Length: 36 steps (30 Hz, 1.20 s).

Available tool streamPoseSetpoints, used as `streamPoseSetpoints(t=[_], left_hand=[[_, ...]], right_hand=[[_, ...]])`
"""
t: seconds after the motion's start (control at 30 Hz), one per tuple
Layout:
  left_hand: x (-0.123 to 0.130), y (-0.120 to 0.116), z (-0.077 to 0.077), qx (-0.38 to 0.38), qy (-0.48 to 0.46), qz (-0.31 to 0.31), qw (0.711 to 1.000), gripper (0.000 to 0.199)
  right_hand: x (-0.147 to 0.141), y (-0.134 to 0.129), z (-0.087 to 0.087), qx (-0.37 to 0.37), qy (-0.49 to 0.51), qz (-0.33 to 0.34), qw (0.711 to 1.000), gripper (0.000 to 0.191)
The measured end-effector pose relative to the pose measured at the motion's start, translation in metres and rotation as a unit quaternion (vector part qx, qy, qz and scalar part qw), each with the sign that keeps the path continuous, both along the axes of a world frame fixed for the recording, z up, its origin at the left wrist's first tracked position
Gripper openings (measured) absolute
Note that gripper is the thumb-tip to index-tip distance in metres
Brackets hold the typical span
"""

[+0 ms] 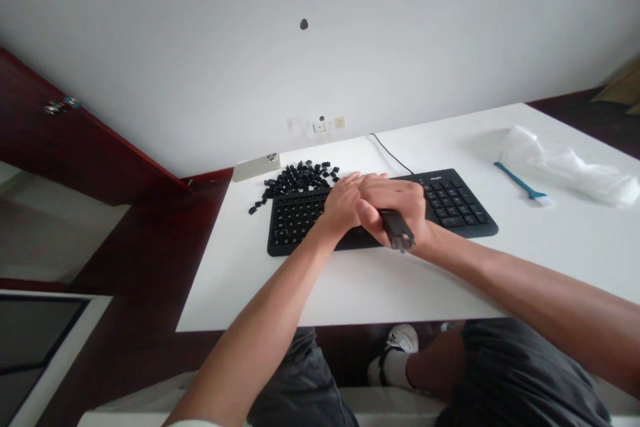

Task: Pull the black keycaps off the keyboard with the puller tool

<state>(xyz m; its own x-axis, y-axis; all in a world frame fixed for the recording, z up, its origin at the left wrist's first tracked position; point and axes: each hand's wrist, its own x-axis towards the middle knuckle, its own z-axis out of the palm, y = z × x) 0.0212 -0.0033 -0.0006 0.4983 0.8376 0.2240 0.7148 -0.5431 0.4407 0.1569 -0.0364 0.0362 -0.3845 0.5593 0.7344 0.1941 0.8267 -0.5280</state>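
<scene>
A black keyboard (457, 203) lies across the white desk, with its number pad on the right still capped. The left part of the keyboard shows bare key switches (293, 220). My left hand (343, 203) rests over its middle, fingers stretched forward and partly hidden by my right hand. Wrapped in my right hand (397, 200) is a black tool (397, 231); its forked end points toward me and its other end is hidden. Both hands touch or overlap above the keyboard. A heap of loose black keycaps (300, 177) lies behind the keyboard's left half.
A phone (257, 167) lies at the desk's back left edge. On the right are a blue brush (520, 181) and a crumpled clear plastic bag (575, 170). The keyboard's cable (393, 155) runs to the back edge. Wall sockets (330, 125) sit beyond the white desk (240, 293).
</scene>
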Motion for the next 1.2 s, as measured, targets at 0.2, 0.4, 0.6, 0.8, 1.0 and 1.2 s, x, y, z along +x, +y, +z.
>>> streamPoseSetpoints(t=[0.2,0.4,0.6,0.8,1.0,1.2], left_hand=[[0.001,0.01,-0.002,0.041,0.017,0.015,0.999,0.031],[-0.016,0.021,0.001,0.117,0.031,0.159,0.98,0.03],[-0.053,0.035,-0.001,0.118,0.057,0.237,0.963,0.019],[-0.059,0.04,-0.002,0.141,0.037,0.259,0.955,0.017],[-0.034,0.034,0.0,0.123,-0.097,0.105,0.982,0.023],[-0.021,0.03,-0.002,0.099,-0.105,0.048,0.988,0.005]], right_hand=[[0.022,0.026,-0.001,-0.052,-0.012,-0.088,0.995,0.052],[0.043,0.061,-0.008,-0.089,0.018,-0.114,0.989,0.046],[0.052,0.073,-0.008,-0.263,0.002,-0.157,0.952,0.053],[0.053,0.079,-0.014,-0.207,-0.022,-0.165,0.964,0.041],[0.05,0.08,-0.015,-0.252,-0.046,-0.191,0.948,0.03],[0.044,0.074,-0.013,-0.275,-0.023,-0.122,0.953,0.034]])
